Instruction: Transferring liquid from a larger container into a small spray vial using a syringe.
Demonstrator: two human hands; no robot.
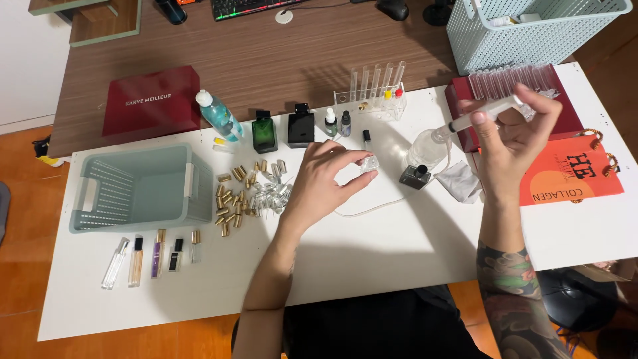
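Small clear vial (pixel 369 163) is sitting pinched between the thumb and fingertips of the left hand (pixel 329 176), held just above the white table (pixel 399 252). Those fingers are curling closed around it, so only part of the glass is showing past the fingertips. Well to the right of them, the right hand (pixel 515 136) is being held up higher, its thumb and fingers closing on a clear syringe (pixel 482 113) that is lying slantwise, its tip pointing down and left toward a round clear bottle (pixel 425 149). A small dark square bottle (pixel 415 176) is standing just below that bottle, between the two hands, and a crumpled white cloth (pixel 462 181) is lying beside it under the right wrist.

Left of the left fingers, a heap of gold caps (pixel 232 196) and clear little vials (pixel 269 196) is spreading across the table. Beyond the fingertips, a green bottle (pixel 264 131) and a black bottle (pixel 300 126) are standing side by side, with a clear test-tube rack (pixel 375 93) further right. Far left, a pale green basket (pixel 139 189) is resting on its side, and five slim sample sprayers (pixel 149 256) are lying in a row below it. Behind the right fingers, a dark red box (pixel 465 100) is bearing a tray of clear tubes (pixel 512 81).
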